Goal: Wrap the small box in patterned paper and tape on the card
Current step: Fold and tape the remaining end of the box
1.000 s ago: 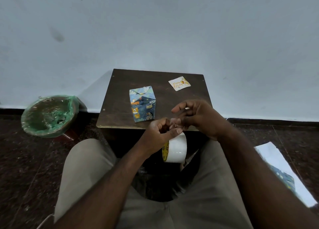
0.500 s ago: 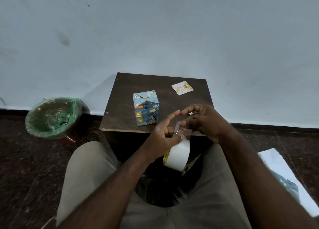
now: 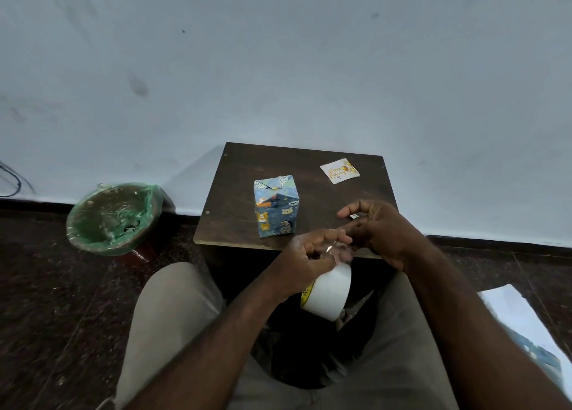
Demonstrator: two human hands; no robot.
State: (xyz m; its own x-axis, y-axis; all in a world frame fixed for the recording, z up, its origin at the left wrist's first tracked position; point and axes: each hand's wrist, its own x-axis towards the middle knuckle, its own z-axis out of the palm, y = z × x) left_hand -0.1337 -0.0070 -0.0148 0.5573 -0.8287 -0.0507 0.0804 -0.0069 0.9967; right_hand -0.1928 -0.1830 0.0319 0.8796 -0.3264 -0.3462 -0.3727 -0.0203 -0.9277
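The small box (image 3: 276, 207), wrapped in blue animal-print paper, stands upright near the front of the dark wooden table (image 3: 241, 177). The white birthday card (image 3: 340, 170) lies flat at the table's back right, apart from the box. Just off the table's front edge, over my lap, my left hand (image 3: 305, 256) grips the white tape roll (image 3: 328, 289), which hangs below its curled fingers. My right hand (image 3: 376, 228) pinches the end of a short clear strip pulled from the roll, right beside the left fingertips. A small pale object shows between my right fingers.
A bin with a green liner (image 3: 111, 219) stands on the dark floor to the left of the table. A sheet of patterned paper (image 3: 526, 326) lies on the floor at the right. A pale wall rises directly behind the table.
My left fingers, stretched out half a second ago, have curled down over the tape. My right hand stays beside them, and a short clear strip now shows between the hands.
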